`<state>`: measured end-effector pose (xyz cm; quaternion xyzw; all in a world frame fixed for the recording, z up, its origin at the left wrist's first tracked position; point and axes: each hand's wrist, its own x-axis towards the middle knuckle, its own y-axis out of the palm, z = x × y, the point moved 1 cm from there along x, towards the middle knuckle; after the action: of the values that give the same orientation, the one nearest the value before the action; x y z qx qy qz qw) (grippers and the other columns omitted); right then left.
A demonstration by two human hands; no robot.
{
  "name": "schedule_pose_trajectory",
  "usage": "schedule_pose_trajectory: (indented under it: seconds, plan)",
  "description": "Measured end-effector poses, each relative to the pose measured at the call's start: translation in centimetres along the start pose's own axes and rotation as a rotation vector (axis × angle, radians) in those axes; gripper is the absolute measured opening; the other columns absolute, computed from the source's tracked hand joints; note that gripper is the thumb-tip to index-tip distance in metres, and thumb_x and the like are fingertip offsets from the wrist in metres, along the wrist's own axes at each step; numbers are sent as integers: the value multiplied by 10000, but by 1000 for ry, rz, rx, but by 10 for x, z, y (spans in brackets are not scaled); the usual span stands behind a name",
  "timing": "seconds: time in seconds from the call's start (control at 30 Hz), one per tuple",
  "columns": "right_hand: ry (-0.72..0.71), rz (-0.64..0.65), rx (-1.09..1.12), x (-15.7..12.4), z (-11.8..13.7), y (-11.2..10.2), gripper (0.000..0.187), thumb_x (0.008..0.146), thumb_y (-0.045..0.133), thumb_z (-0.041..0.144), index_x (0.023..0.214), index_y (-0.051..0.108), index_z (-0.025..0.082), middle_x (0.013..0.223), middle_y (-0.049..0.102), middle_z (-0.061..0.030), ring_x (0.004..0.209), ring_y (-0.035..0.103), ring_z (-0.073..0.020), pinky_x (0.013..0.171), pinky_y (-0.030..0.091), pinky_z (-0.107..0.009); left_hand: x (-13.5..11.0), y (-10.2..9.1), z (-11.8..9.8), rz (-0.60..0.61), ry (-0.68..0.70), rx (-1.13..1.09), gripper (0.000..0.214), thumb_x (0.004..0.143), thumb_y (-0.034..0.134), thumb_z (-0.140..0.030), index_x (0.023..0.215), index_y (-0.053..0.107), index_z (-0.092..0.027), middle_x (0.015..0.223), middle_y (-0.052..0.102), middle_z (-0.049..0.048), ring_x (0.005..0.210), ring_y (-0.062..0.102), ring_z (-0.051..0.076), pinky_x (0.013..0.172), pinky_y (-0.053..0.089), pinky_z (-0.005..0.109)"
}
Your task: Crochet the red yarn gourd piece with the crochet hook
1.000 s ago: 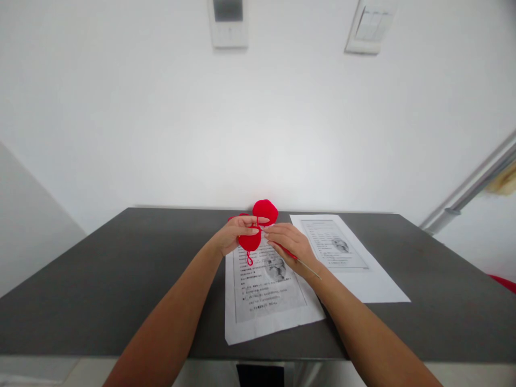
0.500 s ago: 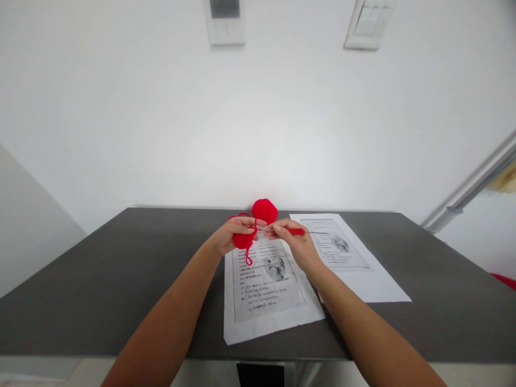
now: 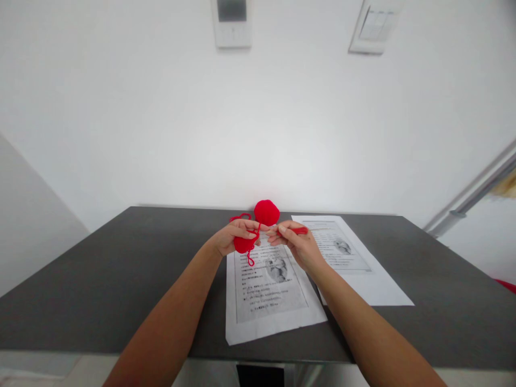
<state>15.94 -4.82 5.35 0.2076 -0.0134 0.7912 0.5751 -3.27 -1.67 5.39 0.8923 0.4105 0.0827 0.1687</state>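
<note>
My left hand [image 3: 233, 237] is closed around a small red crocheted piece [image 3: 243, 245], with a loop of red yarn [image 3: 238, 217] over its fingers and a yarn tail hanging below. My right hand [image 3: 297, 245] pinches a crochet hook with a red handle [image 3: 298, 230], its metal tip pointing left into the piece. Both hands hover just above a printed sheet [image 3: 269, 290] on the dark grey table [image 3: 121, 269]. A red yarn ball [image 3: 266, 212] rests on the table just behind the hands.
A second printed sheet [image 3: 355, 263] lies to the right of the first. A white wall rises behind the table, with two white panels [image 3: 231, 21] high up. A metal rail [image 3: 471, 193] slants at the far right. Something red [image 3: 506, 285] peeks in at the right edge.
My right hand turned the hook from pointing down toward me to lying level, tip aimed left at the red piece. The left hand kept its hold, shifting only slightly.
</note>
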Motion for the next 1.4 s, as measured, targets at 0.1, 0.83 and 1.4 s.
schedule_pose_trajectory:
  seconds: [0.1, 0.83, 1.4]
  plan:
    - [-38, 29, -59, 0, 2, -1, 195, 794, 672, 385, 804, 689, 190, 782, 730, -36, 681, 692, -160, 697, 588, -329, 0, -1, -1, -4, 18, -5, 415, 598, 725, -167, 1005, 714, -88, 685, 692, 75, 583, 583, 138, 613, 391, 260]
    - [-286, 256, -393, -2, 20, -13, 120, 811, 672, 295, 862, 730, 203, 899, 729, -68, 898, 673, -194, 857, 522, -363, 3, 0, 8, 85, 77, -102, 294, 623, 723, -212, 884, 695, -81, 480, 554, -4, 456, 462, 97, 611, 412, 283]
    - [49, 125, 78, 0, 16, -7, 202, 769, 707, 342, 761, 707, 141, 645, 712, -43, 557, 669, -139, 548, 563, -253, 3, 9, 9, 168, 58, -93, 253, 635, 738, -228, 850, 677, -109, 488, 559, -5, 466, 472, 103, 596, 395, 278]
